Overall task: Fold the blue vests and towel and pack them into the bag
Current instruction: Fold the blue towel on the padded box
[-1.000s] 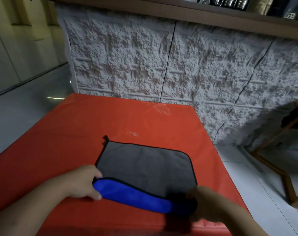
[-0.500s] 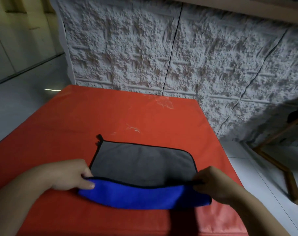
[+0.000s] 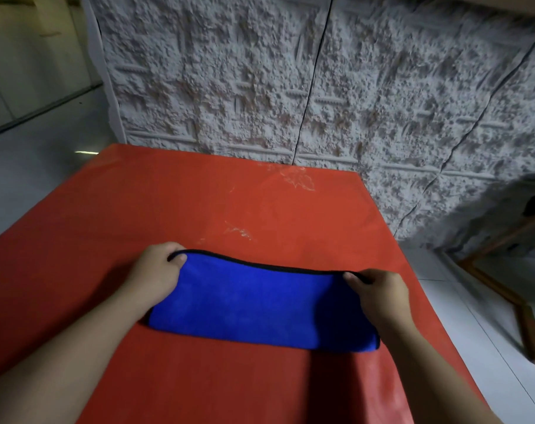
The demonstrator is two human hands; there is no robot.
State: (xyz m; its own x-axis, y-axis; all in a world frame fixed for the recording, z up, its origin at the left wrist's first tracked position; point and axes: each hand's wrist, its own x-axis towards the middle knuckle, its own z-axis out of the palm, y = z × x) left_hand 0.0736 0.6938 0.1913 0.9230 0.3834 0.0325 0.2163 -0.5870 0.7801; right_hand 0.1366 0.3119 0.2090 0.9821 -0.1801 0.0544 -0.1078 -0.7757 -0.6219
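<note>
Now folded: towel (image 3: 260,304) doubled, blue face up, grey side gone | left hand (image 3: 156,276) and right hand (image 3: 379,296) pinch its far corners | lies mid red tabletop (image 3: 168,203) | next fold due, bag unseen.

dim room, rough white wall

a red tabletop (image 3: 168,203) butts against the cracked textured wall (image 3: 321,87); pale tiled floor (image 3: 30,166) either side, a wooden frame (image 3: 505,289) at right.

Red table (image 3: 199,209) bare beyond towel (image 3: 254,304); textured wall (image 3: 321,87) blocks far edge
</note>
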